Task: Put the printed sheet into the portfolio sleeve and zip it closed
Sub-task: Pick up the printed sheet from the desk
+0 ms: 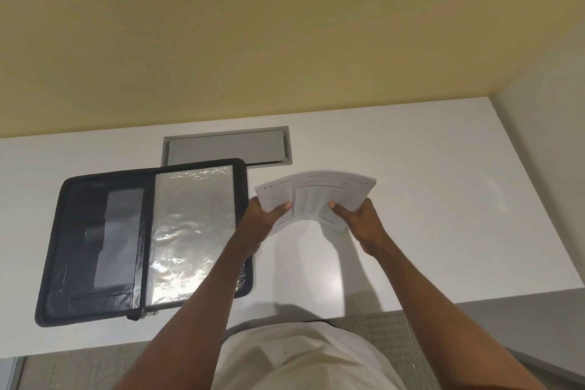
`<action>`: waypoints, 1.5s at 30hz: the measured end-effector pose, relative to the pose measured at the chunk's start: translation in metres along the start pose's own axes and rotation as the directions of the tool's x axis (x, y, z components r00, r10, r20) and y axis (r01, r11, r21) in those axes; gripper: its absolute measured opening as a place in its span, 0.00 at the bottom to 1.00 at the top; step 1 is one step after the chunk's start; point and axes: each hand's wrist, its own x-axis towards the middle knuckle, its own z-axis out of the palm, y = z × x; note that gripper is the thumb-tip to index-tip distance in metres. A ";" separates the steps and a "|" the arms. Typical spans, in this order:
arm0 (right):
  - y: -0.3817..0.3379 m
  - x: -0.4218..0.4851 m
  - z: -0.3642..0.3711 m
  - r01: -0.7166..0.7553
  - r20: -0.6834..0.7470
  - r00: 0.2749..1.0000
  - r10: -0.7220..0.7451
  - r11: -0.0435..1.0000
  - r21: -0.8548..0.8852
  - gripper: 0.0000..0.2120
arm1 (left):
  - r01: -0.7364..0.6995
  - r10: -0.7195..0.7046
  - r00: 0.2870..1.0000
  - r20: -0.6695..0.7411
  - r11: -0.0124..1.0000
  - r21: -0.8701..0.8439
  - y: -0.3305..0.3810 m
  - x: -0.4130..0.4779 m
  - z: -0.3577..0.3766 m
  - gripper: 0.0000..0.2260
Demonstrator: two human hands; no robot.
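Printed sheet (316, 193) between both hands (364, 218)

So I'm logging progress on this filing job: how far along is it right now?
Done: the portfolio lies unzipped and open on the desk, its clear sleeve exposed. In hand: the left hand and right hand hold the printed sheet bowed above the desk, right of the portfolio. Left: sliding the sheet into the sleeve, folding the portfolio shut and zipping it.
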 end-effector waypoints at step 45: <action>-0.001 0.057 0.141 -0.155 0.127 0.977 0.171 0.980 -0.125 0.13 | 0.141 0.102 0.953 -0.285 0.683 0.716 -0.007 0.101 -0.308 0.30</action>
